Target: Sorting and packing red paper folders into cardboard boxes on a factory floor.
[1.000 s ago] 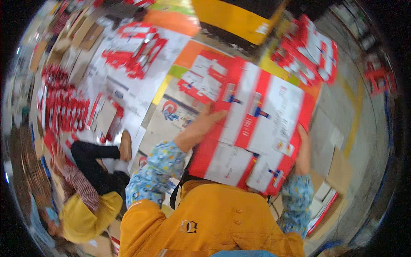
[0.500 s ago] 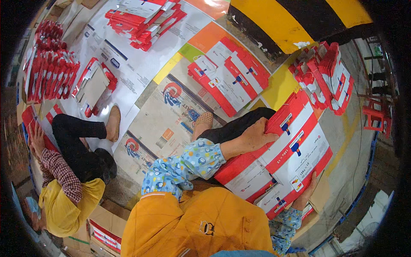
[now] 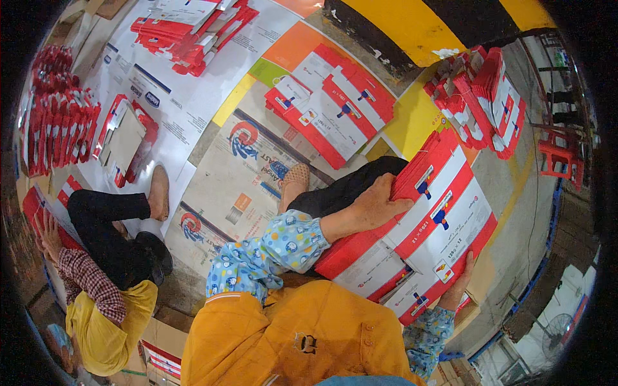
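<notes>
On my lap lies a tilted stack of flat, folded red-and-white cartons (image 3: pixel 444 212), fanned out at its upper end. My left hand (image 3: pixel 376 202) is closed on the stack's far left edge, thumb stretched over the top; its other fingers are partly hidden. At the lower right edge my right hand (image 3: pixel 459 280) grips the same stack, most of its fingers hidden beneath. Just beyond, a lower pile of flat cartons (image 3: pixel 351 109) is spread on the ground sheets. To the right of that stands a leaning bundle of cartons (image 3: pixel 499 106).
Printed cardboard (image 3: pixel 225 170) covers the ground ahead. A co-worker in yellow (image 3: pixel 116 321) sits at the left, hands on cartons. Rows of carton bundles (image 3: pixel 61 128) and another pile (image 3: pixel 193 32) lie beyond. A yellow-black striped block (image 3: pixel 412 29) borders the far side; a red stool (image 3: pixel 560 154) stands right.
The whole view has shifted slightly, moving the surroundings a little left in the picture. Both my hands keep their hold on the carton stack, which has hardly moved.
</notes>
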